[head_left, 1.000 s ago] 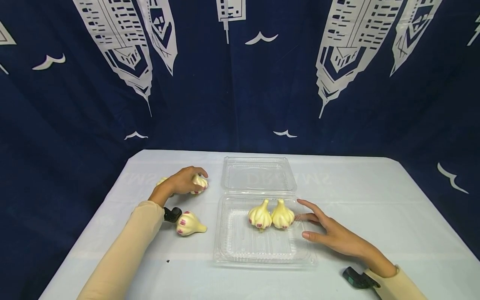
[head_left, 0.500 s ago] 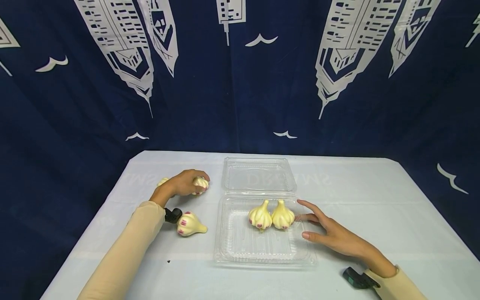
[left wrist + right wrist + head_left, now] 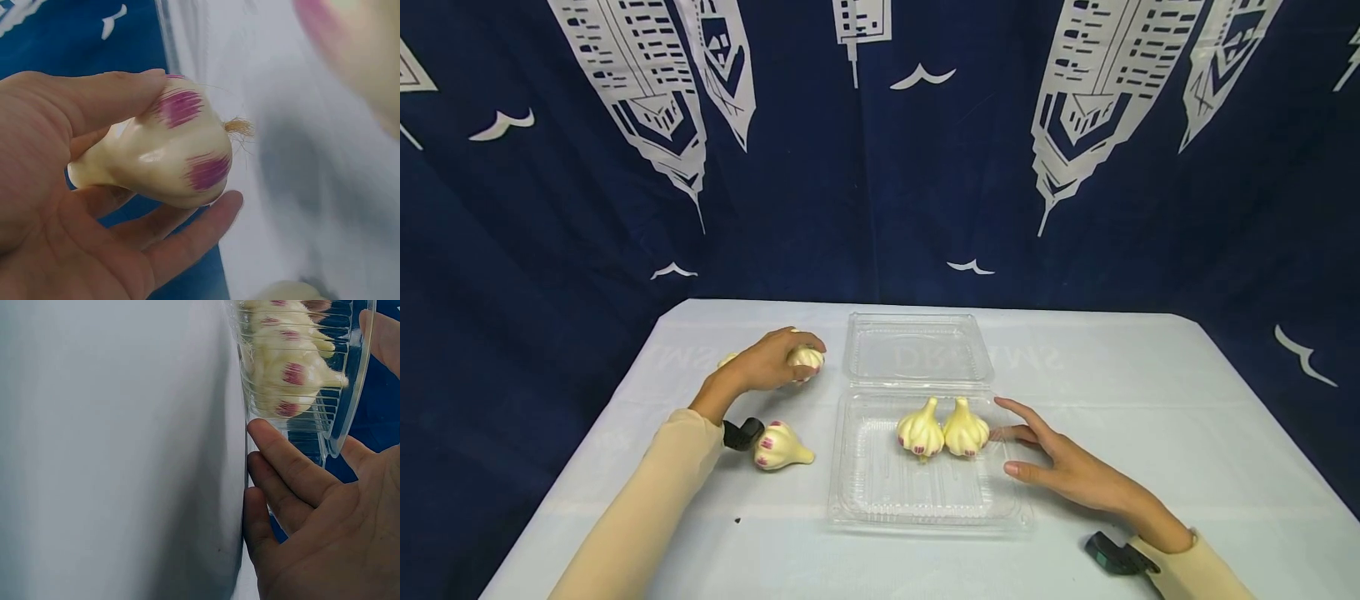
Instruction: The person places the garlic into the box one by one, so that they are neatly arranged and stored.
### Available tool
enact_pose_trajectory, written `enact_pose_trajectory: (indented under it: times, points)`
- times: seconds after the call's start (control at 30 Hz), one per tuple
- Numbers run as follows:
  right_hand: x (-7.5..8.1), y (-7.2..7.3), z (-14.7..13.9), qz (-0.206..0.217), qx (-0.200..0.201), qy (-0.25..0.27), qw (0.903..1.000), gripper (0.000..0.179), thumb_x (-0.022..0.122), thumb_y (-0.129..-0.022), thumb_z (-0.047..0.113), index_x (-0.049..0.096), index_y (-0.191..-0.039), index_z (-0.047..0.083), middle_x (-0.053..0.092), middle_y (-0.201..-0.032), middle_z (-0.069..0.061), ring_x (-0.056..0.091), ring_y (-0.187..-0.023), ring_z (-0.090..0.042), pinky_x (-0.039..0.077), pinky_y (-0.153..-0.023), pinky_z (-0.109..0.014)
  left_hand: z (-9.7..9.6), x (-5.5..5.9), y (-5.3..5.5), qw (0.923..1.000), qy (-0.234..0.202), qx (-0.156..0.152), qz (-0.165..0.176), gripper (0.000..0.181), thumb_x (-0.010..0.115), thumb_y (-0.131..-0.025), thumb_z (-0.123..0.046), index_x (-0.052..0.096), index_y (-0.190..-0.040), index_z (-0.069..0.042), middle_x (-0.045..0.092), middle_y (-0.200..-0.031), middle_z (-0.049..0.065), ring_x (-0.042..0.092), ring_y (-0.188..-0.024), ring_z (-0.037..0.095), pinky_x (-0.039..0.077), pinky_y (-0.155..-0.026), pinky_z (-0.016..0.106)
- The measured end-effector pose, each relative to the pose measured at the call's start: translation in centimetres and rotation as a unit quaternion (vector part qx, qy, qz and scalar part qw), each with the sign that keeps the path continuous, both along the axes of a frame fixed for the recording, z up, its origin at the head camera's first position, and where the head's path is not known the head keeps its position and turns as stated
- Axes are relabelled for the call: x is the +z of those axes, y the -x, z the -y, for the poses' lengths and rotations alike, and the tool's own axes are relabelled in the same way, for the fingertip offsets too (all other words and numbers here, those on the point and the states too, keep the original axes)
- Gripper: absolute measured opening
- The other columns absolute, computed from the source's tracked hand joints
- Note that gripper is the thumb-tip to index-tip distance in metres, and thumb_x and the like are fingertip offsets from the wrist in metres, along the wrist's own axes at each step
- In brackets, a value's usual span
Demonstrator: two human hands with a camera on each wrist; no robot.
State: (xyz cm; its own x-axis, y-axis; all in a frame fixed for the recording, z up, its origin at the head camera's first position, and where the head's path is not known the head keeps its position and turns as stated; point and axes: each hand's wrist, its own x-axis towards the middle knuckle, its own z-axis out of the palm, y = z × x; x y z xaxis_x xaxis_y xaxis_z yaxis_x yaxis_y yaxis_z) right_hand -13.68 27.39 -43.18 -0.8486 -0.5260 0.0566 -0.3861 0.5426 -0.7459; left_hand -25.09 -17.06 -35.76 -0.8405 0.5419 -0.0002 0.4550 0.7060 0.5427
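Observation:
At the left, my left hand (image 3: 771, 362) grips a garlic bulb (image 3: 807, 360) with pink marks. In the left wrist view, the thumb lies over that bulb (image 3: 172, 147) and the fingers curl beneath it, its roots pointing away from the palm. Two garlic bulbs stand side by side in the clear plastic container (image 3: 917, 508), the left one (image 3: 919, 432) against the right one (image 3: 967, 430). My right hand (image 3: 1067, 471) stays at the container's right wall with its fingers spread; whether they touch it I cannot tell.
Another garlic bulb (image 3: 781, 447) lies on the white table (image 3: 1112, 367), near the left wrist. Behind the left wrist a further bulb (image 3: 727, 359) is mostly hidden. The container's lid (image 3: 917, 350) lies folded back, away from me. A dark blue curtain (image 3: 865, 208) hangs behind.
With the garlic bulb in its grip, my left hand has risen a little and shifted slightly right. The right hand and the bulbs in the container stay where they were.

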Motion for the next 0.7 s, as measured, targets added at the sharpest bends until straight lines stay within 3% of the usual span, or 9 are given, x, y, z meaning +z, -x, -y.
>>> enact_pose_trajectory:
  times: [0.27, 0.53, 0.7]
  points:
    - [0.1, 0.1, -0.2, 0.011, 0.006, 0.002, 0.9999, 0.081, 0.066, -0.098, 0.025, 0.014, -0.16, 0.023, 0.06, -0.139, 0.001, 0.051, -0.13, -0.004, 0.039, -0.103, -0.018, -1.0, 1.0, -1.4, 0.9976, -0.026, -0.037, -0.053, 0.032, 0.071, -0.091, -0.01, 0.066, -0.122, -0.005, 0.064, -0.113, 0.012, 0.056, -0.102, 0.025, 0.048, -0.088, 0.038]
    - [0.1, 0.0, -0.1, 0.005, 0.007, -0.001, 1.0, 0.08, 0.065, -0.098, 0.025, 0.015, -0.16, 0.024, 0.061, -0.138, 0.003, 0.05, -0.131, -0.004, 0.039, -0.104, -0.019, -2.9, 1.8, -3.5, 0.9934, -0.059, -0.067, -0.072, 0.032, 0.07, -0.091, -0.008, 0.066, -0.123, -0.005, 0.064, -0.117, 0.01, 0.057, -0.106, 0.022, 0.049, -0.091, 0.037]
    - [0.0, 0.0, -0.2, 0.002, 0.008, 0.001, 1.0, 0.08, 0.066, -0.098, 0.025, 0.015, -0.16, 0.024, 0.061, -0.137, 0.003, 0.051, -0.13, -0.004, 0.039, -0.104, -0.018, -4.0, 2.1, -5.0, 0.9913, -0.06, -0.098, -0.063, 0.037, 0.066, -0.09, -0.004, 0.064, -0.126, -0.007, 0.061, -0.121, 0.007, 0.056, -0.113, 0.02, 0.047, -0.098, 0.039]
